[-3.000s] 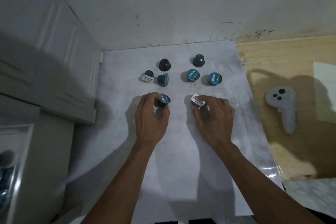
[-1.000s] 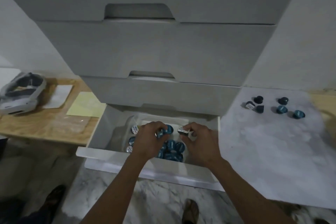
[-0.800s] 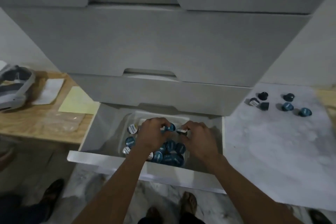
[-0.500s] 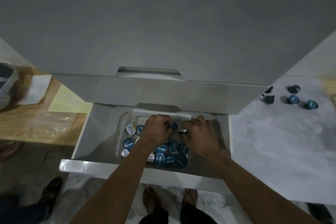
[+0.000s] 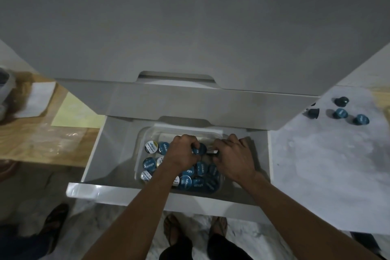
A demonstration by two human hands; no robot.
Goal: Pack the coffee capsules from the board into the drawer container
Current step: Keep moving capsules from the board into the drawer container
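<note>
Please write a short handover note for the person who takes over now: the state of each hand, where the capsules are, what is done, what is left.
Left hand: grips a blue capsule over the clear container.
Right hand: pinches a white-lidded capsule over the same container.
Container sits in the open drawer and already holds many capsules.
Done: most capsules packed.
Left: set these two down, then fetch those on the white board; four show, such as one at the far right, and the cabinet may hide more.

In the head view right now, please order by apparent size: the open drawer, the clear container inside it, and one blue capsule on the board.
1. Open drawer
2. Clear container, sitting inside the drawer
3. Blue capsule on the board, clearly the smallest
</note>
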